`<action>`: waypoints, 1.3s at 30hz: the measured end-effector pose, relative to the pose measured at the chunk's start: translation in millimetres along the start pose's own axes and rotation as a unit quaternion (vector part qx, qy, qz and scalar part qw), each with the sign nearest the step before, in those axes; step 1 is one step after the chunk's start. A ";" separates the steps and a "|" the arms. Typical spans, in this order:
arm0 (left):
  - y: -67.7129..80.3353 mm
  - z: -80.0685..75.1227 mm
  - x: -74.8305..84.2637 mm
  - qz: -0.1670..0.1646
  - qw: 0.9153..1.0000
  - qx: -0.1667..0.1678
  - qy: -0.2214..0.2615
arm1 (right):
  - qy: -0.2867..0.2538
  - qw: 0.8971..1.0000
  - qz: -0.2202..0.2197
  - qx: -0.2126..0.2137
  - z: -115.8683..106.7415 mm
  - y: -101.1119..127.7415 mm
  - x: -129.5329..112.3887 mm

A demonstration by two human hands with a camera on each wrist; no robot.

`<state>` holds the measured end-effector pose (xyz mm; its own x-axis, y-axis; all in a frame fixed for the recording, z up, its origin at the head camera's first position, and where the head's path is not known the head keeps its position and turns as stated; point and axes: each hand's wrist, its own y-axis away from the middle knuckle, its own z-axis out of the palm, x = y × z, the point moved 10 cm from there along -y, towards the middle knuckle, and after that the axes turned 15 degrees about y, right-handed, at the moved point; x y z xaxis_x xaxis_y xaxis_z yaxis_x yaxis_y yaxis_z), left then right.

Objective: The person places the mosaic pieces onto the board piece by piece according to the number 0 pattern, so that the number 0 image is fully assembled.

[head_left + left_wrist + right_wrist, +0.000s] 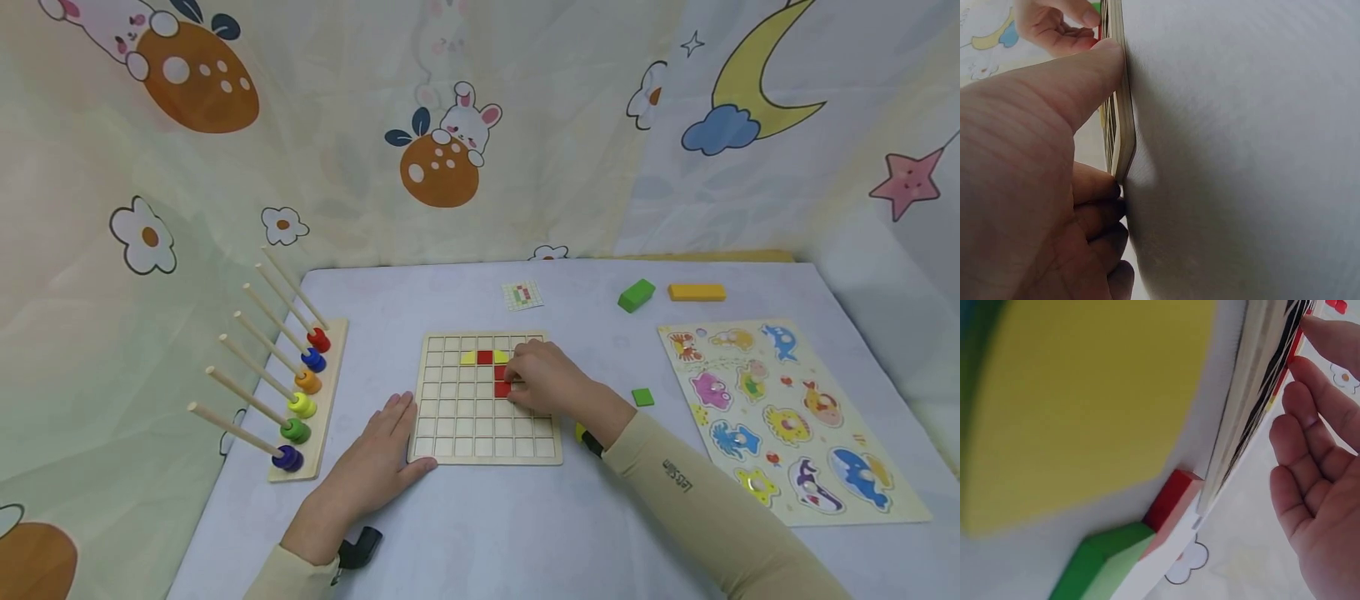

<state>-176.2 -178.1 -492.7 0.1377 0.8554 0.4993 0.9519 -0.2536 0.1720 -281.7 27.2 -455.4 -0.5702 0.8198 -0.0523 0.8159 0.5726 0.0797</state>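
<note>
A square wooden grid board (450,421) lies on the white-covered table. My left hand (378,450) rests at its left side, thumb at the front corner and fingers along the edge; in the left wrist view the thumb (1066,78) touches the rim. Over the board's right part, my right hand (543,379) pinches a red tile (1296,349) between thumb and index finger, low against the grid. Another red tile (485,357) sits between a yellow triangle tile (468,358) and a second yellow piece (500,357). My right fingers partly hide the red tiles below these.
Left stands a peg rack (330,400) with coloured rings. A small pattern card (522,295) lies behind the board. To the right are a green block (636,296), an orange block (697,292), a green tile (642,397) and an animal puzzle (757,417). A yellow piece (1097,406) looms near the right wrist.
</note>
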 end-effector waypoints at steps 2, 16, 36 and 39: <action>-0.3 0.7 -0.4 -0.002 1.000 -0.003 -0.003 | -0.006 1.000 0.001 -0.007 0.6 0.9 1.5; 1.1 -1.8 1.6 -0.005 1.000 -0.008 0.002 | -0.053 0.997 0.035 0.048 -37.6 36.6 52.9; 0.0 1.2 -0.4 -0.001 1.000 -0.008 0.002 | -0.046 0.997 0.057 -0.016 -11.4 64.8 76.4; 0.1 1.6 -0.6 0.000 1.000 -0.007 0.000 | -0.046 0.997 0.057 -0.028 -7.7 66.6 76.6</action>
<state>-175.7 -178.0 -494.3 0.1379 0.8550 0.5000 0.9480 -0.2601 0.1835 -271.8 128.2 -446.4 -0.4602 0.8781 -0.1309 0.8673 0.4761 0.1451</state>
